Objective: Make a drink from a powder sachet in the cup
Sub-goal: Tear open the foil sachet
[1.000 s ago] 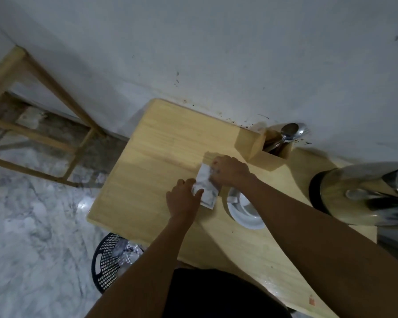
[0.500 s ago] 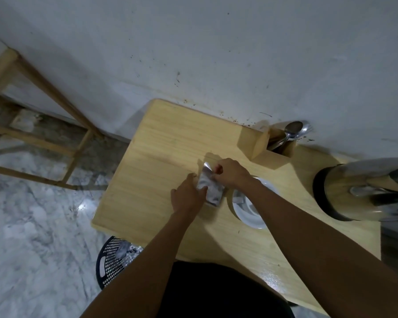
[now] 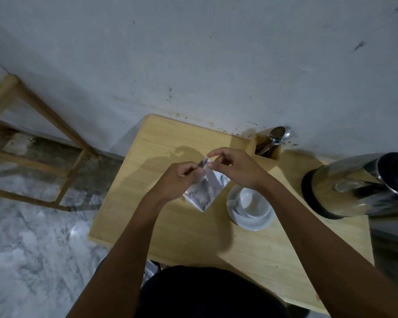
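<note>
- The left hand (image 3: 176, 180) and the right hand (image 3: 238, 169) are raised above the wooden table (image 3: 161, 228), close to each other, and both hold the same sachet (image 3: 203, 190).
- The sachet is silvery and square; it hangs in the air with one corner pointing down, and its surface looks wrinkled.
- The left hand pinches the top corner of the sachet between thumb and fingers, so this hand is closed on it.
- The thumb and forefinger of the right hand touch the same top corner from the other side; the other fingers of this hand are spread and curved upward.
- I cannot tell whether the sachet is already torn at the top, because this part is blurred.
- A white cup (image 3: 253, 204) stands on a white saucer (image 3: 251, 222) on the table, just beside the sachet, to its right and a little nearer to the person.
- The inside of the cup looks white.
- A wooden holder (image 3: 265, 150) with spoons (image 3: 278, 134) stands at the far edge of the table, against the wall (image 3: 193, 53).
- A steel kettle (image 3: 354, 187) with a black base stands at the right side of the table, well apart from the hands.
- A wooden frame (image 3: 32, 106) stands on the marble floor (image 3: 32, 249) at the left.
</note>
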Tool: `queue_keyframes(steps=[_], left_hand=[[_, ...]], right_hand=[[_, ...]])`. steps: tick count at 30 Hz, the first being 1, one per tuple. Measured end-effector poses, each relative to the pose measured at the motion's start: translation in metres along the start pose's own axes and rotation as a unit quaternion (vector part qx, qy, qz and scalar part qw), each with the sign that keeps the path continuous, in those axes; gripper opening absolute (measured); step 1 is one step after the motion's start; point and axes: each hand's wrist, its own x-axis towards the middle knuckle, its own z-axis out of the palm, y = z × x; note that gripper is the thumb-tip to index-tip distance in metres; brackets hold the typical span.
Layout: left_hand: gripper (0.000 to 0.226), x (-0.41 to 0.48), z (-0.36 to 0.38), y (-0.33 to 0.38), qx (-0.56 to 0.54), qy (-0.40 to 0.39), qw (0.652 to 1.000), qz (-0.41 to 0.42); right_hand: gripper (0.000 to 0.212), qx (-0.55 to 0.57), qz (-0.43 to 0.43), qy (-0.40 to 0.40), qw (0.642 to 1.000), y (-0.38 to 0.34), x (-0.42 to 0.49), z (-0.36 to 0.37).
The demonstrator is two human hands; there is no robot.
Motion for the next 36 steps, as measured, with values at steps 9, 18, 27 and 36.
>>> queue_keyframes(steps=[9, 18, 27, 36], left_hand=[[0.020, -0.015, 0.001, 0.034, 0.015, 0.011, 0.998, 0.064], [0.017, -0.018, 0.000, 0.053, 0.133, 0.007, 0.987, 0.090], [0.019, -0.024, 0.001, 0.071, 0.210, 0.033, 0.971, 0.109], [0.019, -0.034, 0.006, 0.078, 0.171, 0.068, 0.972, 0.144]], right_hand=[[0.004, -0.059, -0.054, 0.044, 0.996, -0.018, -0.025, -0.012], [0.005, -0.284, -0.101, 0.052, 0.952, -0.040, -0.041, -0.026], [0.006, -0.315, -0.112, 0.055, 0.941, -0.055, -0.050, -0.033], [0.004, -0.283, -0.100, 0.069, 0.951, -0.064, -0.055, -0.035]])
